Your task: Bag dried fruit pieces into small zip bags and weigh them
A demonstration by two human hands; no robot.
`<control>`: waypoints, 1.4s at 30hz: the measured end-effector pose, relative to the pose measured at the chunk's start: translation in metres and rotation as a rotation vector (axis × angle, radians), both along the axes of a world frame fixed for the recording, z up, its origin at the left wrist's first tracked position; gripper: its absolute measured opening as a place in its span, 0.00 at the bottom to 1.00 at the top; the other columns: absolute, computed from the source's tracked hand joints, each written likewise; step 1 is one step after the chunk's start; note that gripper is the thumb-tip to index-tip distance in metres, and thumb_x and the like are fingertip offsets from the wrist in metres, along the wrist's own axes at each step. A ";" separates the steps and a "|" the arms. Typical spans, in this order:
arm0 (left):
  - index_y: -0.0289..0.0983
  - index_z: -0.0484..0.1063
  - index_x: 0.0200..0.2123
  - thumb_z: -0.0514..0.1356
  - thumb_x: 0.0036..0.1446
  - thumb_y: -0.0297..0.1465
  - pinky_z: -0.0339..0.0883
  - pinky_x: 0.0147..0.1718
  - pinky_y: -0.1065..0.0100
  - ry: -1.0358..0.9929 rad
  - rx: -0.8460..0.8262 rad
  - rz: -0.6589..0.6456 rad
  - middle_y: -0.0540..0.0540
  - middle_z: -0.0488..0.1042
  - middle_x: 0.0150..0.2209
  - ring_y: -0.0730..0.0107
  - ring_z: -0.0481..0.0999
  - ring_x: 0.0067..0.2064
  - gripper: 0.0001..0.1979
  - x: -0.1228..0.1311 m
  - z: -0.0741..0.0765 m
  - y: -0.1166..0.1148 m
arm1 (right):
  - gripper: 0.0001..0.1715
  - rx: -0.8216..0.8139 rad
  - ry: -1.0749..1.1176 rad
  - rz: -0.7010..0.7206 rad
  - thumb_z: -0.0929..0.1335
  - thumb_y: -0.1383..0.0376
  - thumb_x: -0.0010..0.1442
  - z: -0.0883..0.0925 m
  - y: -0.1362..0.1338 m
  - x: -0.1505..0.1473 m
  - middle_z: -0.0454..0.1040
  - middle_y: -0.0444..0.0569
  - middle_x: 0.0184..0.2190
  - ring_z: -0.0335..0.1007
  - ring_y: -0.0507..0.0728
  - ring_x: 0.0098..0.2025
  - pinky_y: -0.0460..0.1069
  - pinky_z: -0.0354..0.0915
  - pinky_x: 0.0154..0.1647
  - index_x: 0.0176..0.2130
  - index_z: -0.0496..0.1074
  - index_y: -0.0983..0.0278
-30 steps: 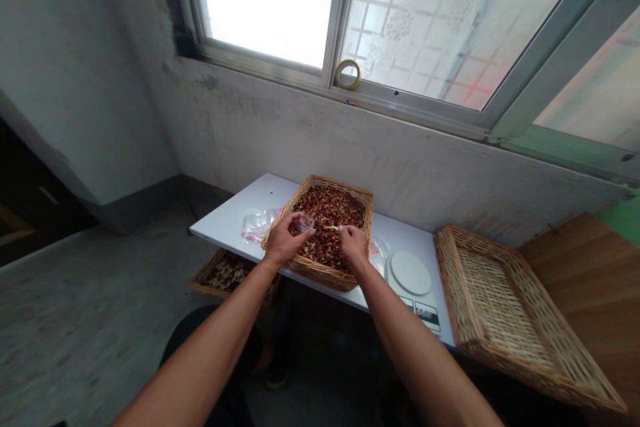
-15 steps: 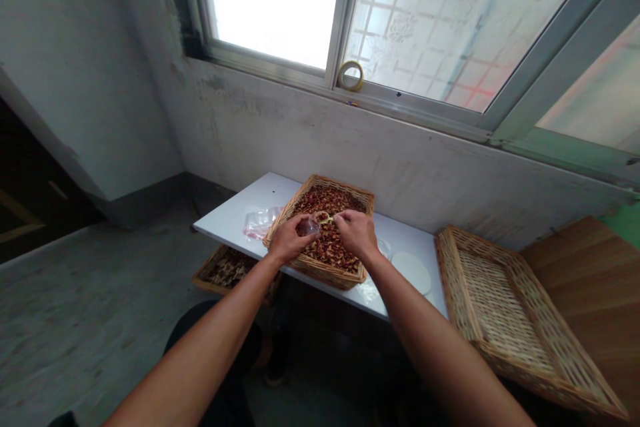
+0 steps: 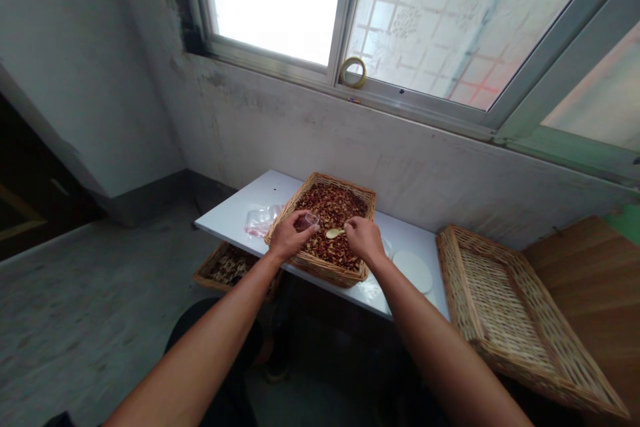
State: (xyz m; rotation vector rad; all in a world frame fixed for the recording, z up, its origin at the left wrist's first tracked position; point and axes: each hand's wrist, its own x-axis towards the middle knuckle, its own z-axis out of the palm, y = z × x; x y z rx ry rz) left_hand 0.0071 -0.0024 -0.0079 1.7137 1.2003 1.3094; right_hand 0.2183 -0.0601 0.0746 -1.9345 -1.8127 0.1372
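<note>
My left hand (image 3: 291,237) holds a small clear plastic cup (image 3: 307,221) above a wicker tray (image 3: 345,273) heaped with dried reddish-brown pieces (image 3: 333,208). My right hand (image 3: 364,239) pinches a small pale yellow scoop (image 3: 335,233) by its end, also over the heap. A short gap separates the scoop from the cup. I cannot see what is inside the cup.
The tray rests on a white table (image 3: 225,219) with a clear plastic bag (image 3: 263,220) and a round white scale pan (image 3: 413,271). A large wicker tray (image 3: 500,310) stands to the right. Another tray of dried pieces (image 3: 227,265) sits below the table's left side.
My right hand has drawn the scoop rightward, away from the cup, and the gap between my hands has widened. The view has shifted slightly.
</note>
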 end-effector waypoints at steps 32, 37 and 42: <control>0.43 0.76 0.52 0.71 0.48 0.45 0.75 0.45 0.58 0.104 0.054 0.020 0.44 0.82 0.44 0.58 0.82 0.44 0.28 -0.001 -0.003 0.000 | 0.20 0.032 0.820 -0.086 0.62 0.56 0.68 -0.023 0.008 -0.011 0.82 0.51 0.34 0.81 0.56 0.33 0.44 0.72 0.31 0.45 0.77 0.66; 0.43 0.76 0.51 0.71 0.48 0.44 0.75 0.45 0.59 0.131 0.063 0.001 0.45 0.82 0.43 0.59 0.82 0.44 0.27 -0.001 0.003 -0.003 | 0.16 0.178 0.312 0.207 0.64 0.60 0.69 0.007 -0.010 -0.022 0.81 0.51 0.41 0.78 0.56 0.42 0.46 0.68 0.45 0.45 0.79 0.61; 0.42 0.75 0.51 0.71 0.48 0.44 0.76 0.42 0.62 0.080 0.034 -0.037 0.46 0.82 0.41 0.60 0.82 0.40 0.27 -0.001 0.005 -0.004 | 0.16 0.150 -0.121 0.338 0.64 0.64 0.69 0.011 -0.023 -0.030 0.79 0.50 0.42 0.76 0.56 0.39 0.46 0.65 0.43 0.49 0.79 0.56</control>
